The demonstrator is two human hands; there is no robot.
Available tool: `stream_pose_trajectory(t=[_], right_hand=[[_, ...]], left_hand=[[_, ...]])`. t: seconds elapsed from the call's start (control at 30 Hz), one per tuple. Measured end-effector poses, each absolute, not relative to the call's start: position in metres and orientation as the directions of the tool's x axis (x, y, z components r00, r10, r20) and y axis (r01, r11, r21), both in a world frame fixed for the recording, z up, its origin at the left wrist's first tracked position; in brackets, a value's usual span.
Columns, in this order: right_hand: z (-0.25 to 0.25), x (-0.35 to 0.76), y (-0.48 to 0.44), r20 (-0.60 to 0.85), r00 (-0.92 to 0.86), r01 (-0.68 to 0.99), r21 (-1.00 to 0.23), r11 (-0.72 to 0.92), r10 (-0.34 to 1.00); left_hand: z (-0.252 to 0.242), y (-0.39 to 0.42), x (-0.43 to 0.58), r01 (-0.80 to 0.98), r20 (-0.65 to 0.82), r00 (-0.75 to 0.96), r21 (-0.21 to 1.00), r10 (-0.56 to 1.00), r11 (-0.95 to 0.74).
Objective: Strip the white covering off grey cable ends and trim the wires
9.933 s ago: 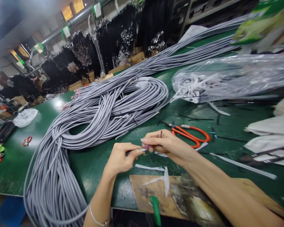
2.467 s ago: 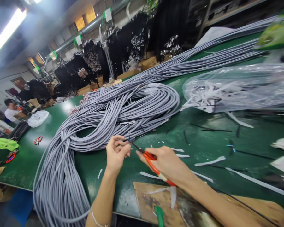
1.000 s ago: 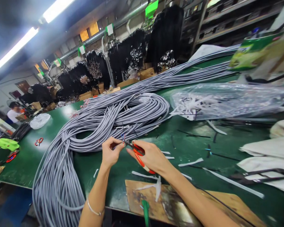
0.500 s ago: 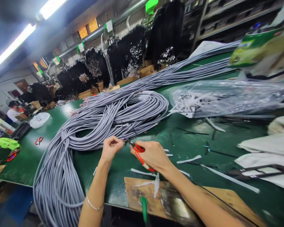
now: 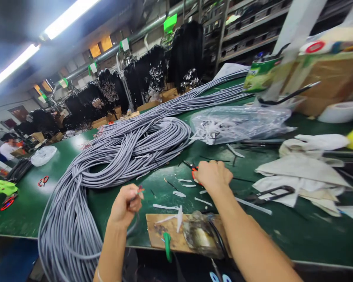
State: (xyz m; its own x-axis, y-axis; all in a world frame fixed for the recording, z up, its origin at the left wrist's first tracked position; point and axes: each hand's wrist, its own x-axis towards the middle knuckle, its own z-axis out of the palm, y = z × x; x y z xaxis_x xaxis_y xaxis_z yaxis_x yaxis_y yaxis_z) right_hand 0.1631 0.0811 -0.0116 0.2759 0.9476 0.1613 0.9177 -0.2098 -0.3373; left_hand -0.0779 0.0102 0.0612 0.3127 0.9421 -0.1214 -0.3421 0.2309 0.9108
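My left hand (image 5: pixel 125 205) is closed around the end of a grey cable (image 5: pixel 134 224). Red and other thin wire ends poke out past its fingertips. To the right, my right hand (image 5: pixel 214 175) is curled over a pair of red-handled pliers (image 5: pixel 194 172) low over the table; their dark jaws point up and left, and most of the handles are hidden under the fingers. Just beyond my left hand lies a large looped bundle of grey cables (image 5: pixel 106 172), which hangs over the table's front edge.
White strips (image 5: pixel 166 206) and dark offcuts litter the green table (image 5: pixel 153 231). A stained board (image 5: pixel 155 235) with a green-handled tool (image 5: pixel 167 246) sits at the front edge. At right are white cloths (image 5: pixel 306 172), black snips (image 5: pixel 273 192) and a clear plastic bag (image 5: pixel 241 121). Someone sits far left.
My left hand has moved down and left with the cable end. My right hand has moved right and up with the pliers, away from the cable. The view has swung right.
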Motion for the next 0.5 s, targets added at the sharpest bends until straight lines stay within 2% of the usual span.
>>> stream_pose_trajectory(t=[0.13, 0.17, 0.23, 0.3, 0.37, 0.43, 0.5], right_hand=[[-0.008, 0.132, 0.083, 0.113, 0.155, 0.945, -0.307, -0.114, 0.981], [-0.008, 0.124, 0.084, 0.099, 0.113, 0.948, -0.308, -0.077, 0.989], [-0.011, 0.111, 0.088, 0.086, 0.047, 0.950, -0.310, -0.018, 0.995], [-0.015, 0.103, 0.094, 0.090, 0.002, 0.951, -0.309, 0.027, 0.996], [-0.019, 0.101, 0.100, 0.092, -0.024, 0.951, -0.306, 0.051, 0.995], [-0.022, 0.102, 0.105, 0.082, -0.032, 0.953, -0.298, 0.055, 0.996], [-0.025, 0.104, 0.107, 0.070, -0.040, 0.957, -0.283, 0.058, 0.997]], left_hand=[[0.035, -0.046, -0.086, -0.261, -0.364, 0.400, 0.835, 0.841, 0.485], [0.021, -0.058, -0.088, -0.207, -0.424, 0.368, 0.830, 0.827, 0.518], [-0.010, -0.079, -0.096, 0.033, -0.515, 0.297, 0.847, 0.804, 0.530], [-0.035, -0.095, -0.106, 0.361, -0.463, 0.174, 0.851, 0.869, 0.381], [-0.042, -0.104, -0.117, 0.587, -0.352, 0.140, 0.782, 0.926, 0.209], [-0.032, -0.104, -0.126, 0.634, -0.313, 0.216, 0.766, 0.925, 0.111], [-0.008, -0.089, -0.130, 0.602, -0.212, 0.257, 0.799, 0.943, 0.015]])
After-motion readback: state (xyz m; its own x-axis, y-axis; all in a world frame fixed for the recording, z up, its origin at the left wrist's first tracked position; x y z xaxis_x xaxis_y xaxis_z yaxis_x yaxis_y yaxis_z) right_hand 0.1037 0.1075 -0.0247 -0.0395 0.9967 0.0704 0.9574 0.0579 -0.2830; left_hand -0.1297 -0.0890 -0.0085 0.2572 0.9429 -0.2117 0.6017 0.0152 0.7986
